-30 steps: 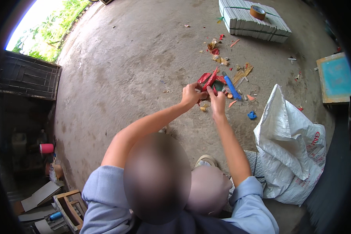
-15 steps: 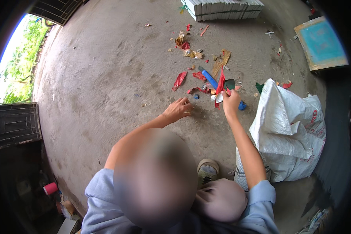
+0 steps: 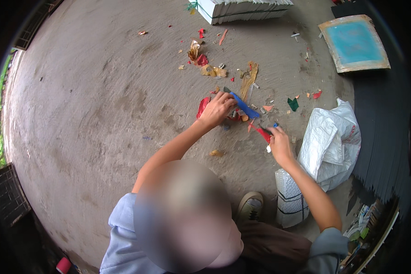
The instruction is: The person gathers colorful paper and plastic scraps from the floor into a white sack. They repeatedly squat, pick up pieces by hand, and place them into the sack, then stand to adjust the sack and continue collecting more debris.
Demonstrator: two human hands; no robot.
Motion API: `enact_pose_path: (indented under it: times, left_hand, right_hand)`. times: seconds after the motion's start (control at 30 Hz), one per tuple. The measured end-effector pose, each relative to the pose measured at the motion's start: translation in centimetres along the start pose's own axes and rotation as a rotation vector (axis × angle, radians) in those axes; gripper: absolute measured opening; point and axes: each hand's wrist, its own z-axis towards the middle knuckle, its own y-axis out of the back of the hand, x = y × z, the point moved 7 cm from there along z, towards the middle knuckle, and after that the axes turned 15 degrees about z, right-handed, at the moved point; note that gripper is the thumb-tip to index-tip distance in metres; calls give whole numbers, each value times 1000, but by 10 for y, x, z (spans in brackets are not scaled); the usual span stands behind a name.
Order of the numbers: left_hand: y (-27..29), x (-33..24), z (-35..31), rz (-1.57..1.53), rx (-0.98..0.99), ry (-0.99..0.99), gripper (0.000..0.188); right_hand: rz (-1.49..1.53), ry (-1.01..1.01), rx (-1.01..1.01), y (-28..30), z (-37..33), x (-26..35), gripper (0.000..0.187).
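Right hand (image 3: pixel 281 145) nearer white sack (image 3: pixel 329 142)

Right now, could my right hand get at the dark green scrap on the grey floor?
Probably yes: nothing visible blocks your right hand from the dark green scrap, though that hand holds a red scrap.

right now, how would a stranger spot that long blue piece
Up-left of the white sack, past the right hand, find the left hand. The long blue piece beside it slants down rightward, far longer than the blue scrap nearby.
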Motion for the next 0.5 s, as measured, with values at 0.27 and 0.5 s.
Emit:
enact_pose_path:
  times: [0.27,0.5]
  left_hand:
    - [-45,-10,27,219,301,-120,33]
    - [18,23,1,-56,65,370,27]
  right_hand:
    - [95,-193,-562,-19,4,-82,18]
    - [-55,-489,-757,-46,8,-125,50]
